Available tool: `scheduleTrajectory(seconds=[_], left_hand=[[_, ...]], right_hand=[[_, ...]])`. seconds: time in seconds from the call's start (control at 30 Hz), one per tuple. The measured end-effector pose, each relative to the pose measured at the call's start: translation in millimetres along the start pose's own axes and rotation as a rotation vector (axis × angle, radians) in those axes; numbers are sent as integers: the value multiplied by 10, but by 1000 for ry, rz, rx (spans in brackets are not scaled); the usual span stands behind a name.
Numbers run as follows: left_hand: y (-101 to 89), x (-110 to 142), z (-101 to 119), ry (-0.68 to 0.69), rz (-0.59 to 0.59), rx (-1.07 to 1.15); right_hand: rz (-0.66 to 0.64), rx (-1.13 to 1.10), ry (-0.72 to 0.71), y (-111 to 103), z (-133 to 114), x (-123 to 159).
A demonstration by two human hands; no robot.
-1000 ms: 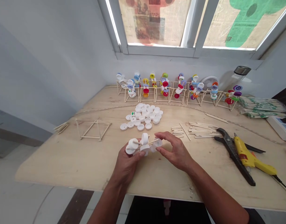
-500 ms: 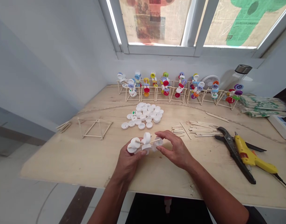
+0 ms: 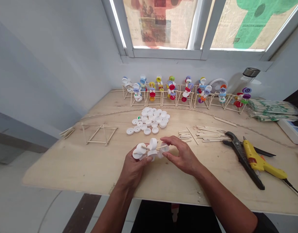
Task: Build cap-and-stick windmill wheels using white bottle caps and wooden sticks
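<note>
My left hand (image 3: 132, 166) is closed round the left side of a small wheel (image 3: 150, 149) made of white bottle caps on thin wooden sticks, held just above the plywood table (image 3: 73, 165). My right hand (image 3: 181, 155) pinches the wheel's right end, thumb and fingers on a white cap there. Just beyond the hands lies a heap of loose white caps (image 3: 151, 120).
A flat stick frame (image 3: 99, 134) lies at the left. Loose cut sticks (image 3: 207, 133), black cutters (image 3: 243, 157) and a yellow glue gun (image 3: 260, 161) lie at the right. A row of coloured cap wheels on stick stands (image 3: 183, 92) lines the back wall, with a small fan (image 3: 218, 84).
Both hands keep their grip on the cap wheel with hardly any motion. The view has shifted slightly.
</note>
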State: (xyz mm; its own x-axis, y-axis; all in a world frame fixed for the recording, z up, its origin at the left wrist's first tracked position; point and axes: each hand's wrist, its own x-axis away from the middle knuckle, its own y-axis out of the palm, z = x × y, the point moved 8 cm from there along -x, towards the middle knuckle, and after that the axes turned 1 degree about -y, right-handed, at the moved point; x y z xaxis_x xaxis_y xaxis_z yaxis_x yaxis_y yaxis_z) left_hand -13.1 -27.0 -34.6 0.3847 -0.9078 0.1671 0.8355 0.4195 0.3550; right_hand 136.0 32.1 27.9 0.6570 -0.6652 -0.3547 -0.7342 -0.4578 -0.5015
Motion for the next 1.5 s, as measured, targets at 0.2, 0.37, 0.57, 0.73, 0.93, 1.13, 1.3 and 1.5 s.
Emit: scheduleTrajectory(seconds=[0.2,0.37,0.57,0.73,0.93,1.13,1.3,1.5], left_hand=[[4,23,10,-1,17,14],[40,58,108,74,-9,-70],[116,64,204,202,-137,-216],[166,76,214,224,-194,-274],[163,85,188,218,-200,-293],[158,80,162,252,-236,-290],[153,66,141,243,-243,-270],[154,73,151,201,-195,-236]], right_hand=[[36,-69,58,-75,30,3],[64,-230,286,-83,254,26],[-33,-373,392,39,307,47],[-48,-445,427,83,328,54],[-67,-488,454,123,366,65],[-82,-511,450,136,365,62],[-89,-569,434,142,338,53],[-81,-590,429,166,335,50]])
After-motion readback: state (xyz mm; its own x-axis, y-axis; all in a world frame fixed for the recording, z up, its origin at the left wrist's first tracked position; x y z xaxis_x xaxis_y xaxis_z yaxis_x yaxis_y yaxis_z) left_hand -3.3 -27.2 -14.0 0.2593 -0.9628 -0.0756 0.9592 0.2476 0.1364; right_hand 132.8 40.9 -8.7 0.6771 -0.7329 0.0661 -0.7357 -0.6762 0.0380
